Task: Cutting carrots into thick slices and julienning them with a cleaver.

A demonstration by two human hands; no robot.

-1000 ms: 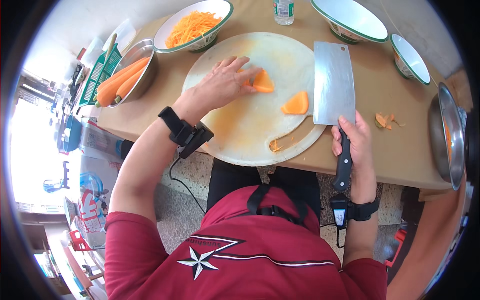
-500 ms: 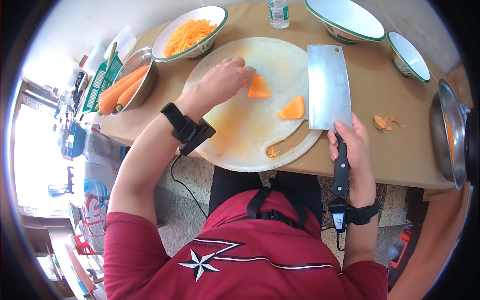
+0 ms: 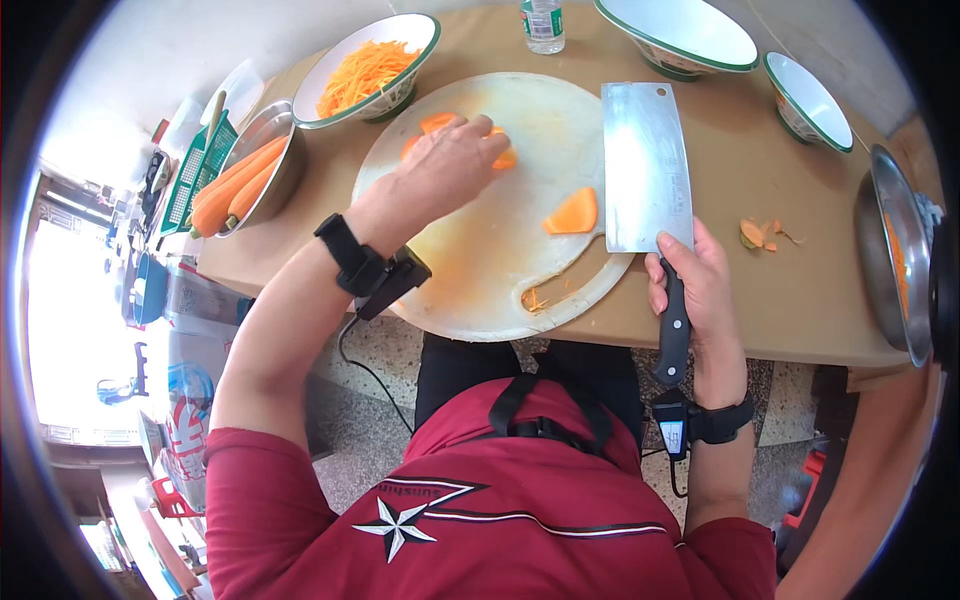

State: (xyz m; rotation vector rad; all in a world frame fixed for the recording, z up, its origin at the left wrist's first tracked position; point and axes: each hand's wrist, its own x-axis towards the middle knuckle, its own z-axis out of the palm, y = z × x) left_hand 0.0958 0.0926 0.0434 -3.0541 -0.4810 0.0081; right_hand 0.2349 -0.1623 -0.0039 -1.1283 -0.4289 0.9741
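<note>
My right hand (image 3: 690, 275) grips the black handle of a cleaver (image 3: 646, 165), whose broad blade points away from me, beside a round white cutting board (image 3: 480, 260). Over the board's far part, my left hand (image 3: 450, 165) is closed, fingers curled down at an orange carrot piece (image 3: 506, 157); the hand partly covers this piece. Another carrot chunk (image 3: 437, 121) shows just beyond the knuckles. Between the left hand and the blade lies a separate flat-cut carrot piece (image 3: 573, 212). Carrot shreds (image 3: 535, 299) sit in the board's handle slot.
A bowl (image 3: 310, 105) of shredded carrot stands far left, near a metal basin (image 3: 290, 170) with whole carrots and a green basket (image 3: 190, 185). A bottle (image 3: 543, 28), large bowl (image 3: 690, 45) and small bowl (image 3: 810, 105) stand far; carrot scraps (image 3: 765, 236) and a metal bowl (image 3: 880, 270) are right.
My left hand has shifted slightly over the board, and carrot chunks once hidden by it now show beyond it. The whole view has slid a little; the right hand still grips the cleaver.
</note>
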